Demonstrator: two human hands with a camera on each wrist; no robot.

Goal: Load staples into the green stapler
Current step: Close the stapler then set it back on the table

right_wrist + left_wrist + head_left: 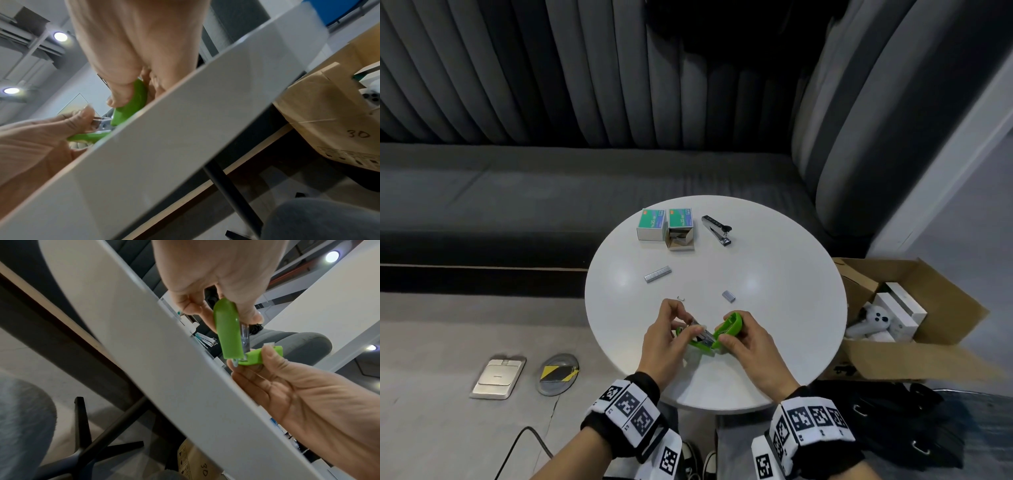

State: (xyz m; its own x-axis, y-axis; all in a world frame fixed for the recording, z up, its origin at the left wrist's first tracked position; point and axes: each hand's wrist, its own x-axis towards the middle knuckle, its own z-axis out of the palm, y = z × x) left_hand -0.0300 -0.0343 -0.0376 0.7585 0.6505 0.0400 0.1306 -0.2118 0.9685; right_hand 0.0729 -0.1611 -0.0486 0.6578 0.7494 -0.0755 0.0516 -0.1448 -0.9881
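Green stapler (717, 331), hinged open at table's (774, 260) six o'clock. My left hand (666, 337) pinched its metal magazine; right hand (751, 346) gripped the raised cover. Judged step: seating staples. Spare staple strip (657, 274) lay at twelve o'clock. Next: close cover squarely.

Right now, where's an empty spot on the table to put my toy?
The right side of the table is bare, past the short staple strip. The far side is crowded with staple boxes and a black stapler; hands fill the near edge.
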